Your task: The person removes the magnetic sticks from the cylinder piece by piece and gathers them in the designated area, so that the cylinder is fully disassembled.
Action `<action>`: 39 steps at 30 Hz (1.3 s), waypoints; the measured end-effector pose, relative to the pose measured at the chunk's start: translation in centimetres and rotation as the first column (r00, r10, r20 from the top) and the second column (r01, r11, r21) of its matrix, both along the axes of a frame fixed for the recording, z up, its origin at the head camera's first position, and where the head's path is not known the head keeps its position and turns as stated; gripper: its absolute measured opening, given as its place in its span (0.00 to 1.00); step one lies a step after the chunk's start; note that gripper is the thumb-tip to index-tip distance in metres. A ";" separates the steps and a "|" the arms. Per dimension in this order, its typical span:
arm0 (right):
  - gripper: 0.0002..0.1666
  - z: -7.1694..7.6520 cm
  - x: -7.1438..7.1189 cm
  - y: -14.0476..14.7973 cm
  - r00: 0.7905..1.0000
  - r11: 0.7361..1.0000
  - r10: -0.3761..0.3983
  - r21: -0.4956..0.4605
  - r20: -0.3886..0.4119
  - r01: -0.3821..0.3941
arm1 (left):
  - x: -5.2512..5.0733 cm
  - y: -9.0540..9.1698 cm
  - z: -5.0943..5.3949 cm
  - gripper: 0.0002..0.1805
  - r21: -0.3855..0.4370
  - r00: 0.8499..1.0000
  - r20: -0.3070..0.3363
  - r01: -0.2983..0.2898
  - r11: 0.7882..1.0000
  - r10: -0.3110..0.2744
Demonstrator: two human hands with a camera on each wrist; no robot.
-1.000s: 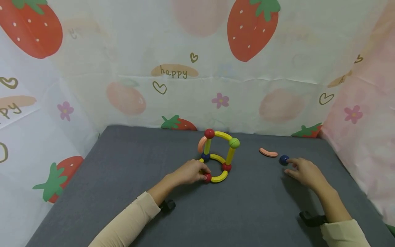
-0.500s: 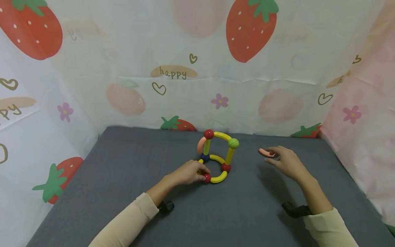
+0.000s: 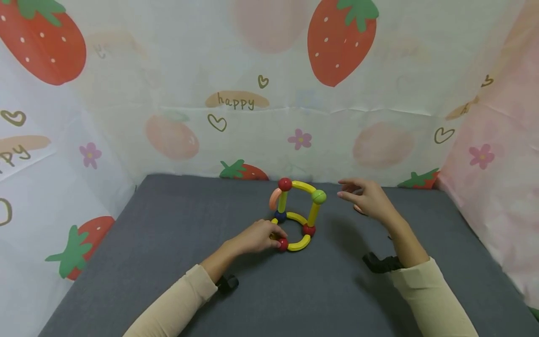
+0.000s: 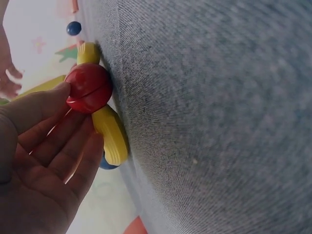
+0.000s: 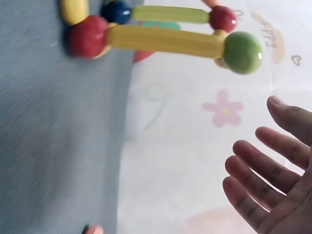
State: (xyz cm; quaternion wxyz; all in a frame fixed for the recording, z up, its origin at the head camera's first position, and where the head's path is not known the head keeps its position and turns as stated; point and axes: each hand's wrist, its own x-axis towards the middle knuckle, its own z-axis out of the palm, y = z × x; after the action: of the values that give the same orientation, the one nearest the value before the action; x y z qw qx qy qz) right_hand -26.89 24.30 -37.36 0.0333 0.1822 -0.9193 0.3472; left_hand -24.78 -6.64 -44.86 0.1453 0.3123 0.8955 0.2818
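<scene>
Two hands: left hand (image 3: 258,235) unchanged, thumb and fingers pinching the near red ball (image 4: 88,87) of the ball-and-stick frame (image 3: 313,215). Right hand (image 3: 370,199) has shifted left past the loose orange stick (image 3: 360,210), now near the green ball (image 3: 318,197), fingers spread, empty. Frame on worktop (image 3: 198,206), same spot.

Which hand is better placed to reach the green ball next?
Probably the right hand: it's empty and close to the green ball, while the left hand is pinching the nearest red ball.
</scene>
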 end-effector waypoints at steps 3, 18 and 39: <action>0.26 0.4 -0.6 -0.9 1.000 0.999 0.029 -0.024 -0.004 -0.030 | 0.0 0.0 -0.1 0.13 0.006 1.000 0.006 0.006 1.000 -0.006; 0.27 2.1 -3.1 -6.1 0.987 0.987 0.152 0.052 0.053 -0.155 | -0.1 -0.1 -0.4 0.13 0.028 1.000 -0.001 0.016 0.999 -0.016; 0.27 2.8 -4.9 -10.7 0.944 0.935 0.320 0.133 0.074 -0.327 | 0.0 -0.9 0.0 0.11 0.286 0.991 -0.066 -0.091 0.954 0.114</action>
State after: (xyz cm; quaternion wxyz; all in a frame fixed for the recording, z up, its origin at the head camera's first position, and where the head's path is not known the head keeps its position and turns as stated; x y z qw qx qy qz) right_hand -31.83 13.58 -34.55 -0.0610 0.3240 -0.8999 0.2855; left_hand -24.73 -7.54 -44.90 0.0476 0.2943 0.8664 0.4006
